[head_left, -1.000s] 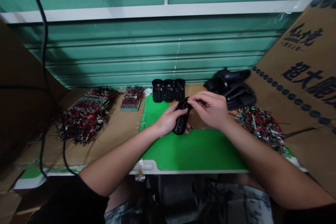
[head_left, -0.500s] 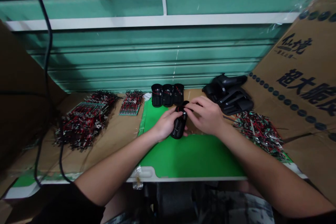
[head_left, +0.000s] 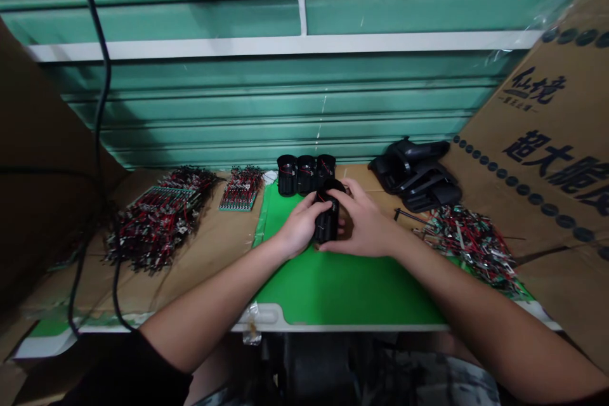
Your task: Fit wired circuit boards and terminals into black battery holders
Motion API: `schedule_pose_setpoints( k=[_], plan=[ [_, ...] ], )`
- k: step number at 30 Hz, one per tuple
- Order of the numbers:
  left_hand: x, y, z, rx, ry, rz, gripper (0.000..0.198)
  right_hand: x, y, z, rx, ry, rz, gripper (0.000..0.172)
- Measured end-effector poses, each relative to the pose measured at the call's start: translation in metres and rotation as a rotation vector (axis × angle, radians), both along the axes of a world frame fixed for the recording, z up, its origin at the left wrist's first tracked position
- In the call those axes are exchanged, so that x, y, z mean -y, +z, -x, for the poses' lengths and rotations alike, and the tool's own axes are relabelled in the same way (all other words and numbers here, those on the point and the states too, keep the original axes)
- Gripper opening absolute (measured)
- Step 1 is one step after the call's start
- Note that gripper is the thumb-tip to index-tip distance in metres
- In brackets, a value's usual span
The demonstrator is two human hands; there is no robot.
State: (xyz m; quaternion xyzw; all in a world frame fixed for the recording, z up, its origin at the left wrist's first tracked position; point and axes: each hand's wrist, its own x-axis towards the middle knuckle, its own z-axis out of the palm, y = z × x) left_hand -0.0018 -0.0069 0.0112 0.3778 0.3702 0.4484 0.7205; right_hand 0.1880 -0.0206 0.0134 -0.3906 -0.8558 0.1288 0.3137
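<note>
My left hand (head_left: 302, 226) is curled around the left side of a black cylindrical case (head_left: 327, 223) with red wire at its top, and my right hand (head_left: 365, 226) is cupped over its far end and right side, so both hands grip it. The case stands just above the green mat (head_left: 342, 285), in front of me. Beyond it, three matching black cylinders (head_left: 306, 176) stand in a row. Left of those lie two heaps of red-and-black wired boards (head_left: 152, 228), and right of my right hand lie another wired heap (head_left: 469, 245) and black plastic parts (head_left: 413, 168).
</note>
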Motion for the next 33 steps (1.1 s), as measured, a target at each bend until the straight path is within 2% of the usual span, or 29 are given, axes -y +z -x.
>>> schedule_pose_setpoints(
  k=[3,6,9,12,17,23,26,29,31,33],
  plan=[
    [-0.001,-0.001,0.002,0.009,-0.006,-0.027,0.047,-0.006,0.004,-0.007,-0.025,-0.033,-0.020,0.103],
    [-0.003,-0.002,0.003,-0.083,0.028,-0.072,0.050,-0.018,0.006,-0.021,0.018,-0.119,-0.003,0.094],
    [-0.003,-0.006,0.004,-0.166,0.067,-0.183,0.045,-0.034,0.000,-0.036,0.082,-0.208,0.047,0.093],
    [-0.004,-0.009,0.005,-0.268,0.041,-0.289,0.035,-0.046,-0.011,-0.046,0.145,-0.278,0.123,0.097],
    [-0.004,-0.012,0.007,-0.400,-0.037,-0.387,0.028,-0.055,-0.019,-0.052,0.041,-0.239,0.128,0.091],
    [-0.003,-0.014,0.007,-0.422,-0.035,-0.408,0.025,-0.067,-0.030,-0.051,-0.154,-0.250,0.109,0.073],
    [-0.003,-0.014,0.008,-0.422,-0.041,-0.415,0.025,-0.071,-0.034,-0.049,-0.180,-0.251,0.097,0.067],
    [-0.004,-0.015,0.009,-0.439,-0.041,-0.433,0.025,-0.068,-0.029,-0.047,-0.079,-0.273,-0.003,0.064],
    [-0.005,-0.016,0.009,-0.453,-0.037,-0.440,0.024,-0.062,-0.017,-0.049,0.025,-0.314,-0.114,0.061],
    [-0.005,-0.017,0.009,-0.465,-0.034,-0.450,0.022,-0.056,-0.003,-0.054,0.115,-0.385,-0.208,0.049]
  ],
)
